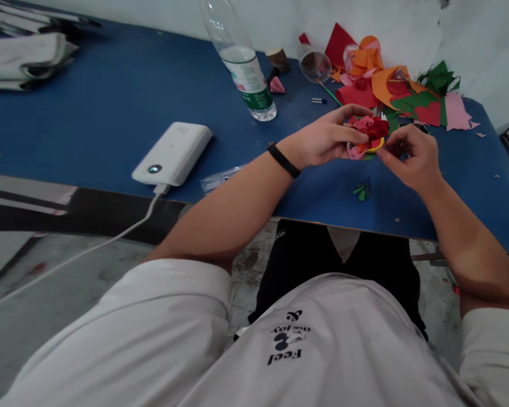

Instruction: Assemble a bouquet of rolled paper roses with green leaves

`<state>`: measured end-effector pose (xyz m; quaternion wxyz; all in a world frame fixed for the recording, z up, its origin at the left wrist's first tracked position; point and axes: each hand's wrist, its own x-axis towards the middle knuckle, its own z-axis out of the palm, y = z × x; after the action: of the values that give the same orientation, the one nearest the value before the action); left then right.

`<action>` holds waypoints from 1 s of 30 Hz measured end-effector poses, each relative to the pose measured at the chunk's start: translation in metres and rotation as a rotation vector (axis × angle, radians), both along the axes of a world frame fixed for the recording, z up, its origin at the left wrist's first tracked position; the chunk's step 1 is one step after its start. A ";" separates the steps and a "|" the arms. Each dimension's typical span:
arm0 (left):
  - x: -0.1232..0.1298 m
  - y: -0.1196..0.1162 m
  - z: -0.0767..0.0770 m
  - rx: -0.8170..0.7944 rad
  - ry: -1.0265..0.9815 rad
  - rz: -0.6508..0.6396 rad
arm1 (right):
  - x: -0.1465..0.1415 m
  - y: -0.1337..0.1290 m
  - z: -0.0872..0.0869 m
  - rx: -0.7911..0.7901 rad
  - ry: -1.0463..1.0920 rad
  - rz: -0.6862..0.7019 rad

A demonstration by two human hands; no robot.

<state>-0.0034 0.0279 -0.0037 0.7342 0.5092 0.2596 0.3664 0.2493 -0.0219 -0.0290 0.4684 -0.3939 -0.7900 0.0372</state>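
Observation:
My left hand, with a black band on its wrist, is closed round a small bunch of red and pink paper flowers above the blue table. A yellow curved edge shows along the bunch's lower right side. There my right hand meets it, thumb and fingertips pinched at that yellow edge. What exactly lies between those fingertips is too small to make out. Below the hands a little green folded paper piece rests on the table.
Behind the hands lie coloured paper scraps, a clear plastic cup on its side and a small marker cap. A tall plastic bottle stands further left. A white power bank with a cable sits near the table's front edge.

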 end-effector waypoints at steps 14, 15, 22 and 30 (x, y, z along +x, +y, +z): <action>0.005 -0.010 -0.003 0.014 0.002 -0.038 | 0.001 0.002 -0.012 0.131 -0.214 -0.002; 0.005 -0.010 -0.002 0.018 -0.012 -0.037 | 0.000 0.000 -0.011 0.142 -0.203 -0.001; 0.007 -0.008 -0.004 -0.039 -0.015 -0.014 | -0.013 -0.022 0.008 -0.062 -0.188 -0.108; 0.010 -0.012 -0.008 0.009 0.026 0.003 | -0.015 -0.014 -0.003 -0.009 -0.103 -0.060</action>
<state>0.0066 0.0164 -0.0121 0.7278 0.5168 0.2684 0.3621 0.2341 -0.0355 -0.0318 0.4264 -0.4209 -0.8006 0.0063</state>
